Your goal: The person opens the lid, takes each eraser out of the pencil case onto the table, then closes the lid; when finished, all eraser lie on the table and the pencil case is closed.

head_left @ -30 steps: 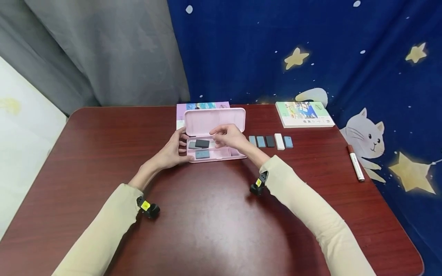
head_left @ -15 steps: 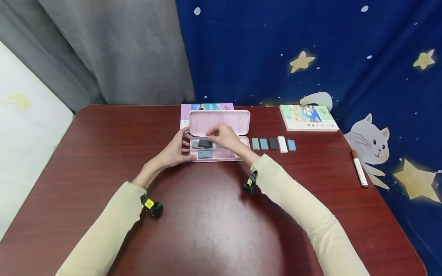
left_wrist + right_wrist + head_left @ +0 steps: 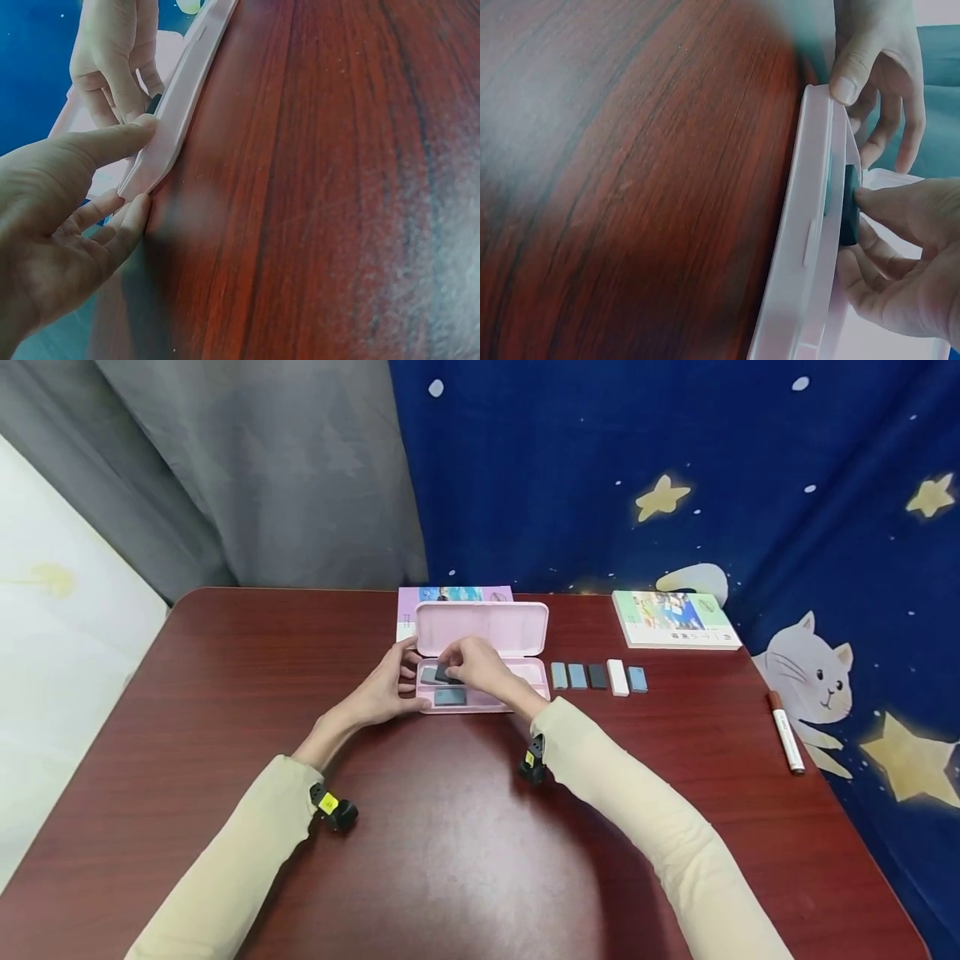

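Note:
A pink pencil case (image 3: 480, 625) stands open at the back middle of the table, lid tipped up. My left hand (image 3: 381, 695) grips its left end, thumb at the front corner and fingers spread along the side and behind. My right hand (image 3: 482, 665) reaches into the rear compartment. In the right wrist view its thumb and fingers pinch a black eraser (image 3: 850, 208), standing partly above the case's wall. Beside that eraser, to the left, lies a grey eraser (image 3: 429, 676). A blue-grey eraser (image 3: 450, 697) lies in the front compartment.
Right of the case stands a row of erasers, several blue or black, and one white eraser (image 3: 617, 677). A purple book (image 3: 407, 602) lies behind the case. Farther right are a green-covered book (image 3: 675, 620) and a marker (image 3: 785, 732) near the table's right edge.
My right hand has moved left and down within the case, from above the compartment onto the black eraser. The left hand keeps its hold on the case. The head view has shifted slightly.

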A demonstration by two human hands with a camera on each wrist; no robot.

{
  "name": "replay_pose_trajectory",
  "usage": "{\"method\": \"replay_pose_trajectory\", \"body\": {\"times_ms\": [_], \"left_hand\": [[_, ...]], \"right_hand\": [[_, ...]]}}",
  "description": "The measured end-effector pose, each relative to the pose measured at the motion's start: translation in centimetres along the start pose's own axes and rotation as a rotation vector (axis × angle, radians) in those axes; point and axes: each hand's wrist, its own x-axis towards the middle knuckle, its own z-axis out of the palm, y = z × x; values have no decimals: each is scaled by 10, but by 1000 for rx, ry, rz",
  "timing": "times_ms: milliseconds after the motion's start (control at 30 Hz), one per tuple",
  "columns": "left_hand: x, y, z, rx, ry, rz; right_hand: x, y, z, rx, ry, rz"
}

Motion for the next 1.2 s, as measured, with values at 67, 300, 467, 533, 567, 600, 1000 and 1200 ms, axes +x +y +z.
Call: {"method": "replay_pose_trajectory", "body": {"times_ms": [67, 300, 467, 533, 567, 600, 1000, 1200], "left_hand": [[2, -4, 2, 6, -3, -1], [-3, 23, -2, 13, -17, -8], [-5, 26, -3, 26, -22, -26], [-5, 25, -3, 18, -20, -27], [-5, 24, -2, 16, -18, -26], [-4, 24, -2, 13, -17, -25], [-5, 24, 0, 32, -8, -14], [-6, 26, 0, 38, -13, -19]], "right_hand": [[-1, 4, -1, 11, -4, -11], [-3, 5, -2, 63, 20, -51], [-5, 5, -2, 99, 44, -59], [-7, 5, -2, 126, 70, -49], [-9, 6, -2, 140, 86, -43], [-11, 7, -3, 161, 101, -34], [-40, 32, -29, 552, 130, 131], [-56, 42, -36, 643, 119, 193]]}}
